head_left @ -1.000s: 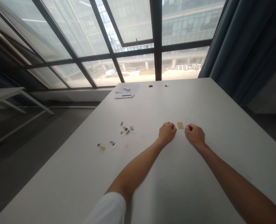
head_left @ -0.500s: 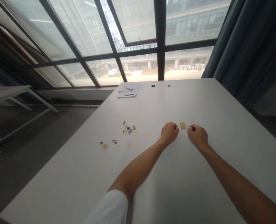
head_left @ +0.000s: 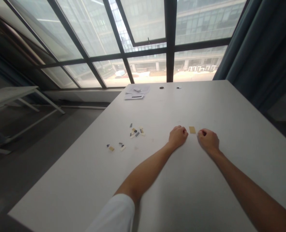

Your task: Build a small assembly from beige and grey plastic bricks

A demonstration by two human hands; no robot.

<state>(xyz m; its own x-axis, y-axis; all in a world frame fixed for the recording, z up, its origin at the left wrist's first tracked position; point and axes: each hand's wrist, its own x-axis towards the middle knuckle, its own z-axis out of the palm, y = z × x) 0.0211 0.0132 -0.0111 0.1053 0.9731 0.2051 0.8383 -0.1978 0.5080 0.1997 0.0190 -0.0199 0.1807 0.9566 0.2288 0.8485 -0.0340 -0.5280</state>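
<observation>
Flanking one yellow tile (head_left: pixel 192 130) — two hands (head_left: pixel 178 136) (head_left: pixel 208 140), curled into fists; one table (head_left: pixel 176 108) beneath.

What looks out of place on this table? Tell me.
The small pieces lie scattered at varied angles on the left, untidy compared with the tan square sitting flat between the left hand and right hand. I see no spill.

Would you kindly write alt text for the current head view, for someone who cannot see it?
A person's left hand and right hand, both curled, rest on a white table either side of a flat yellow rectangular piece. Small grey, black, cream and yellow pieces lie scattered to the left. White papers lie at the far end, before dark-framed glass windows.
</observation>
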